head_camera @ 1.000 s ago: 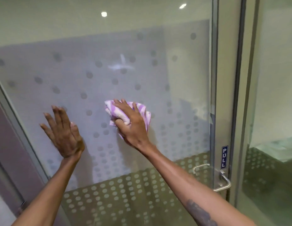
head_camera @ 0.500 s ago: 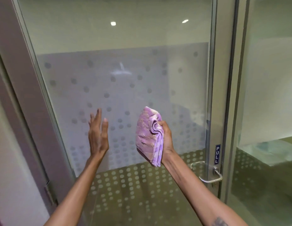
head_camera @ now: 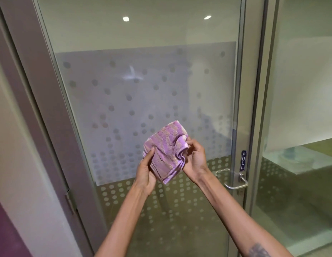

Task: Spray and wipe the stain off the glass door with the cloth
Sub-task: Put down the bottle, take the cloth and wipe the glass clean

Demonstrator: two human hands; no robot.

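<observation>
The glass door [head_camera: 143, 52] fills the view, with a frosted band of dots across its middle. A whitish smear [head_camera: 131, 76] shows high on the frosted band. A folded purple cloth [head_camera: 166, 149], with brownish dirt on its face, is held off the glass in front of the door. My left hand [head_camera: 145, 173] grips its lower left edge. My right hand [head_camera: 195, 158] pinches its right side. No spray bottle is in view.
A metal lever handle [head_camera: 235, 182] and a blue PULL label [head_camera: 243, 160] sit on the door's right stile. A grey door frame [head_camera: 40, 108] with a hinge stands at the left. A fixed glass panel [head_camera: 300, 89] lies to the right.
My right hand lifted the cloth off the glass and turned it. My left hand left the glass and took hold of the cloth. The view has pulled back from the door.
</observation>
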